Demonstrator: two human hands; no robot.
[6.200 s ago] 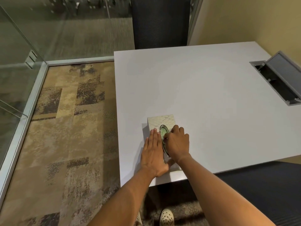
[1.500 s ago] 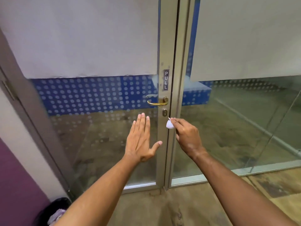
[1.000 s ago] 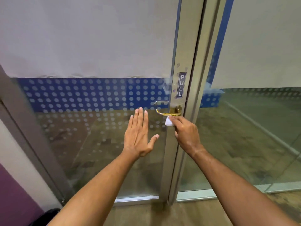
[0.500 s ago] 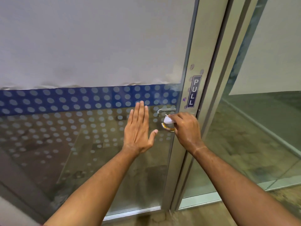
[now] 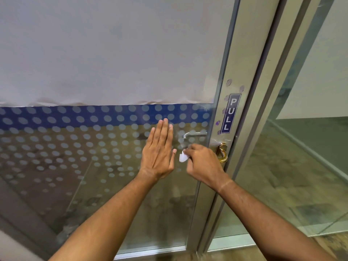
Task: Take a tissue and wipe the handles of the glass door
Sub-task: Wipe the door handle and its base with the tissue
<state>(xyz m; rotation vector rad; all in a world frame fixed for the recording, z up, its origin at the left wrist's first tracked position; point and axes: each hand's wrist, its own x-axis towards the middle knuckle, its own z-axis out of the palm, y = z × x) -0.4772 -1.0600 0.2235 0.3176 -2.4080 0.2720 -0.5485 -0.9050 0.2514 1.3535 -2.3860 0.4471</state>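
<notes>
A glass door (image 5: 105,166) with a grey metal frame fills the view. Its brass lever handle (image 5: 222,153) sits on the frame below a blue "PULL" sign (image 5: 230,113). My right hand (image 5: 202,162) is closed over the lever's left part and pinches a small white tissue (image 5: 183,157) that sticks out at the fingertips. My left hand (image 5: 160,151) lies flat and open against the glass just left of the handle. A silver handle (image 5: 194,135) on the far side shows through the glass.
White paper covers the upper glass above a blue band of frosted dots. A fixed glass panel (image 5: 301,166) stands right of the door frame (image 5: 267,91). Brown patterned carpet shows at the bottom right.
I have stepped closer to the door. My right hand has slid the tissue left along the lever, uncovering its brass base. My left hand stays flat on the glass.
</notes>
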